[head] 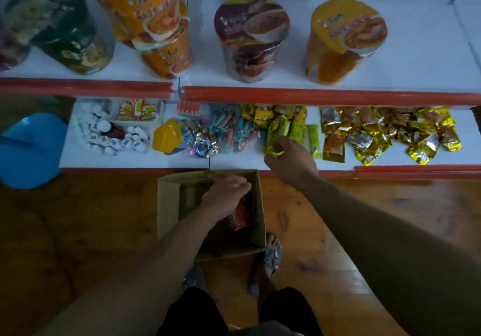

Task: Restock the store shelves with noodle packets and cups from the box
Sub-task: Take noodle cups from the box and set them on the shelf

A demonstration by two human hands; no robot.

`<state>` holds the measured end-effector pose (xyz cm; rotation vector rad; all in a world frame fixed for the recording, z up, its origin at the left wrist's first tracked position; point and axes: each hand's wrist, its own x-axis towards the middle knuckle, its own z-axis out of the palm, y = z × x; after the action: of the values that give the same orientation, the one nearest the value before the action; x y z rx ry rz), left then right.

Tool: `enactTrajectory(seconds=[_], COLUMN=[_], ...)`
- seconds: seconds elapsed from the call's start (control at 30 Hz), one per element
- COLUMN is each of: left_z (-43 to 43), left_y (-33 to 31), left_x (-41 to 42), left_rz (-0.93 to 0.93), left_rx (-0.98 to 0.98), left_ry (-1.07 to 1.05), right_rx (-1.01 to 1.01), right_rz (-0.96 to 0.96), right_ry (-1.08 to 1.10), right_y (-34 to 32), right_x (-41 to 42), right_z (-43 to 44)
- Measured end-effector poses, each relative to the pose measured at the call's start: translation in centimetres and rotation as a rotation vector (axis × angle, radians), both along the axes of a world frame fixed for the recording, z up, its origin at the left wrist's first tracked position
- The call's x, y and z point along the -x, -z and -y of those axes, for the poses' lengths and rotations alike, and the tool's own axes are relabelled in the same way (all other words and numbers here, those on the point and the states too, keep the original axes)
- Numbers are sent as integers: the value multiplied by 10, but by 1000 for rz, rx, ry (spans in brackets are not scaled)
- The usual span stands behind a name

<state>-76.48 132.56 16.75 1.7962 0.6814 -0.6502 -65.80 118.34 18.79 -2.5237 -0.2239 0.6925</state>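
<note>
2 arms: both bare, reaching forward from the lower edge of the view.
left grip: the left hand, down inside the box, back of the hand upward, fingers lying together toward the box's far right corner; cannot tell whether it holds anything.
right grip: the right hand, over the front of the lower shelf, fingers and thumb pinching 1 green packet.
green packet: crumpled in the pinch, at the near end of the green packet row; touching the shelf or just above it, cannot tell which.
box: brown cardboard, open at the top, on the wooden floor, against the lower shelf's red edge.
red packet: inside the box, just under the left wrist, partly hidden.
upper shelf: 1 orange cup at right, 1 maroon cup to its left, upright and apart; 2 stacked orange cups further left; 1 dark green cup at far left.
lower shelf, right: gold packets in a loose heap.
lower shelf, left: white bottles, pastel pegs.
floor, left: blue basin.
foot: 1, sandalled, at the box's near right corner.
</note>
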Motion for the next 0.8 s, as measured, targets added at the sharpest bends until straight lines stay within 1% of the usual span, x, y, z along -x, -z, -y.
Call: enactTrajectory(seconds=[0.07,0.2,0.3,0.47,0.63,0.8], left_z=[-11,-29,-33,-35,-27,-11], left_y=[28,94,151,262,364,441], left_x=[22,56,77,97,105,100], left_rz=[-74,-192,-304,-412,-510,-533], left_rx=[-25,-57,-64,-96,-78,32], left_ry=[70,134,157,224,212,112], right_rx=[2,49,86,110,156,153], right_rz=[-34,-140,-208,-316,-444,-549], right_ry=[-25,-38,-52,-41,35,131], right_y=[22,81,139,250,350,433], right_x=[11,36,55,83,109,129], right_z=[-18,-47,-59,-66,-62,-52])
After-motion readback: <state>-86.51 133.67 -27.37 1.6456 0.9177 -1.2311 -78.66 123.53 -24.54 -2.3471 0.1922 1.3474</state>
